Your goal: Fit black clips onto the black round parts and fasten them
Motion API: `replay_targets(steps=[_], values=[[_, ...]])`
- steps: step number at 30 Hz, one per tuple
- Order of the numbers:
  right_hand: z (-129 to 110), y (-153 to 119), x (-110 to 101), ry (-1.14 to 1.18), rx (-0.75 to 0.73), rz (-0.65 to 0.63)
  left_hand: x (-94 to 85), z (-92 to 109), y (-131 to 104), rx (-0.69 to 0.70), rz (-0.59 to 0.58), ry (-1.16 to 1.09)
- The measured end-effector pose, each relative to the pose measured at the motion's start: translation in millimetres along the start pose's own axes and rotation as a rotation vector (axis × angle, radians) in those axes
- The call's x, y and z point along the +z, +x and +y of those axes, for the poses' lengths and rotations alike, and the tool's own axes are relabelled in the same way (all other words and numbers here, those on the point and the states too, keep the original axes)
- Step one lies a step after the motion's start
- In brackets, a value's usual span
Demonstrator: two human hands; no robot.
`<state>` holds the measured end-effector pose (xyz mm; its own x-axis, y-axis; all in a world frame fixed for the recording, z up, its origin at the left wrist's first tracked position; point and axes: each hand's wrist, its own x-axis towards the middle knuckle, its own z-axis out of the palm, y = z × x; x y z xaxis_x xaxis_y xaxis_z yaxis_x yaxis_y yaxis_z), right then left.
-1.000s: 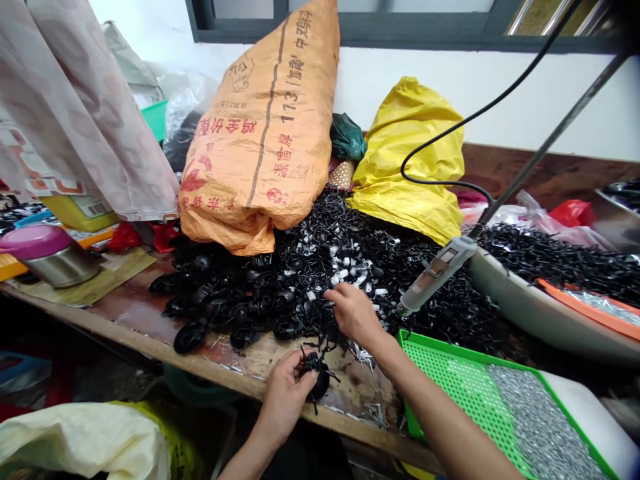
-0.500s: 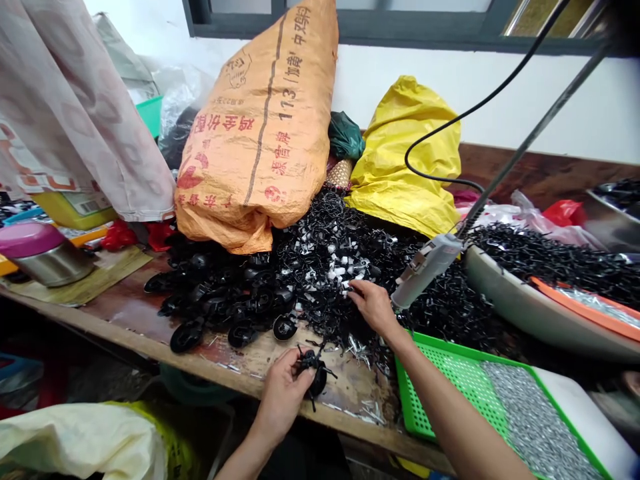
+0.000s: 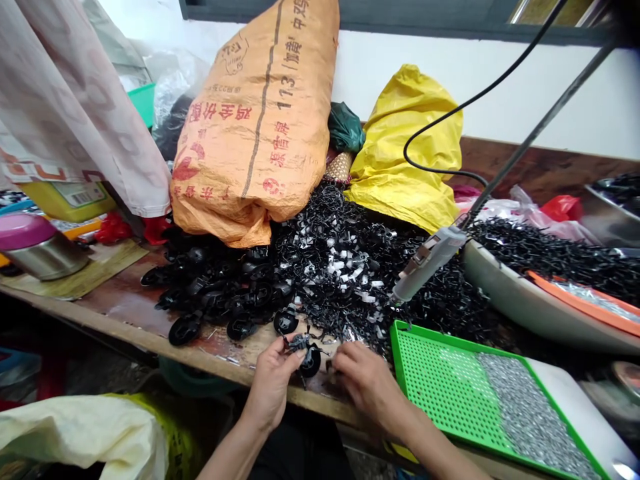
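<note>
Near the front edge of the wooden table point(image 3: 107, 317), my left hand point(image 3: 275, 380) grips a black wheeled part point(image 3: 311, 361) with thin arms sticking out. Just right of it is my right hand point(image 3: 363, 380), its fingers bent together; a small dark thing shows at the fingertips, too blurred to make out. Behind both hands lies a heap of small black parts point(image 3: 320, 233) mixed with white pieces point(image 3: 345, 265). Several black wheeled parts point(image 3: 185, 328) lie to the left of my hands.
A green tray point(image 3: 440, 373) of small metal pieces is at the right. The grey electric screwdriver point(image 3: 425, 267) hangs above the heap. Behind stand an orange sack point(image 3: 260, 127) and a yellow bag point(image 3: 410, 153); a large basin point(image 3: 500, 287) and a steel flask point(image 3: 45, 253) flank them.
My right hand has come back from the white pieces in the heap toward the table edge, beside my left hand. The left hand has shifted slightly left and up with the wheeled part.
</note>
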<state>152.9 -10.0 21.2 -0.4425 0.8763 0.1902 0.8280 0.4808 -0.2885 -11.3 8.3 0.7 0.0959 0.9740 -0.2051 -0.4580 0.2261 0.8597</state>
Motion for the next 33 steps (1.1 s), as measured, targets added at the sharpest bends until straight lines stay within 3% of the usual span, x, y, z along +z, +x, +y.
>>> replay_targets(steps=[3,5,8,12,16,19,24,28,33], values=[[-1,-9,-3,0.084,-0.055,-0.140,0.2,2,-1,-0.036,-0.016,-0.004],[5,-11,-10,0.125,-0.072,-0.157,0.6,3,-1,-0.061,-0.027,0.007],[14,-14,-16,0.124,-0.024,-0.070,1.1,4,-1,-0.072,-0.047,0.016],[8,-21,-5,0.126,0.194,0.060,1.3,3,0,-0.065,-0.037,0.033],[-3,-27,14,0.098,0.286,0.030,3.0,5,-1,-0.091,-0.041,0.063],[-1,-28,16,0.179,0.286,0.048,5.9,8,-2,-0.128,-0.047,0.091],[-1,-25,-3,0.428,0.341,0.315,14.4,10,-4,-0.179,-0.113,0.093],[-10,-23,-10,0.563,0.186,0.405,25.4,10,-7,-0.173,-0.220,0.074],[-12,-19,-6,0.379,-0.024,0.455,38.5,12,-12,-0.111,-0.297,0.114]])
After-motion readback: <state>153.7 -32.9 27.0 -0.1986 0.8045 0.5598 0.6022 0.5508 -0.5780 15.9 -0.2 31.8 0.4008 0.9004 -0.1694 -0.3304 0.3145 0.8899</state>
